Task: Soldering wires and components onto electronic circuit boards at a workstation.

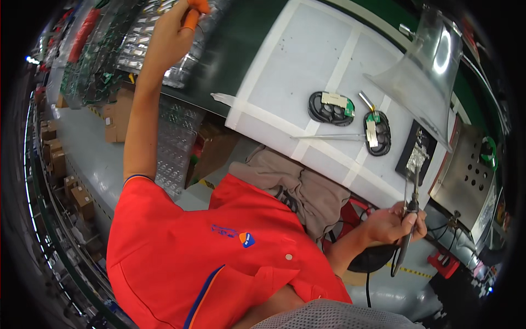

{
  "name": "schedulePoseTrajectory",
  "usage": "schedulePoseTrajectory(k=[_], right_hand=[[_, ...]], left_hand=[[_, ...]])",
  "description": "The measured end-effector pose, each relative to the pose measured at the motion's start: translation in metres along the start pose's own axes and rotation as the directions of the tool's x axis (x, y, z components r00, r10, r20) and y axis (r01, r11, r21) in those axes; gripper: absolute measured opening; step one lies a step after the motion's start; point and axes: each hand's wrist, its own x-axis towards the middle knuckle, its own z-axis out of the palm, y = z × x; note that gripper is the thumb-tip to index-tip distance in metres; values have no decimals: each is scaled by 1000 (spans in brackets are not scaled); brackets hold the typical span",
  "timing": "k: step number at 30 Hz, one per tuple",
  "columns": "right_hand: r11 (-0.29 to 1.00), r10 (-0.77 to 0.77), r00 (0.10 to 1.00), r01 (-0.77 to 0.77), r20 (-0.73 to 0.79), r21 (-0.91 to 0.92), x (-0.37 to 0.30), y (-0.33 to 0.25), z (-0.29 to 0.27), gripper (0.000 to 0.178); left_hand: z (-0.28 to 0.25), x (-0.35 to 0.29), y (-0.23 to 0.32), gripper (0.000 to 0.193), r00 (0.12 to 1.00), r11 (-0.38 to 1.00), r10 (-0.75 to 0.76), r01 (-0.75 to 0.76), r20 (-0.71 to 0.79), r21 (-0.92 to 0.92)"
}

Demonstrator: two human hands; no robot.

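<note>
My left hand point(172, 41), with orange finger covers, is stretched out over a tray of small silvery parts point(143, 46). Its fingertips are bent together at the upper picture edge, and whatever they pinch is hidden. Near the right front corner of the white work mat point(296, 49), my right hand point(392, 225) is closed around a soldering iron point(412, 211), its tip pointing to a black tray point(408, 156) with silvery bits. A second thin metal rod shows beside the iron. On the mat lie two coiled black cables point(329, 114) point(383, 141) with small green circuit boards.
A clear plastic hood point(433, 60) stands over the mat's right side. Beyond the black tray is a perforated metal box point(463, 170) with a green ring-shaped spool point(487, 152). A thin pale rod point(329, 136) lies across the mat. Cardboard boxes point(82, 200) stand at far left.
</note>
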Motion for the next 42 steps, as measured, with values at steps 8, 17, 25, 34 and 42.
schedulePoseTrajectory(k=[8, 17, 25, 34, 42], right_hand=[[974, 166, 952, -200, 256, 111, -31, -10, 48, 22], [959, 175, 878, -255, 446, 126, -32, -9, 56, 20], [997, 60, 707, -9, 705, -76, -27, 5, 76, 48], [974, 226, 784, -170, 579, -149, -32, -5, 86, 44], [949, 306, 737, -287, 603, -130, -29, -1, 82, 44]], left_hand=[[91, -38, 44, 16, 940, 549, 314, -63, 136, -834], [103, -76, 54, 18, 939, 681, 217, 50, 267, -731], [102, -86, 108, 19, 839, 783, 60, 297, 541, -547], [113, -83, 112, 19, 861, 856, 218, 58, 460, -514], [114, -76, 106, 19, 820, 842, 307, 2, 483, -539]])
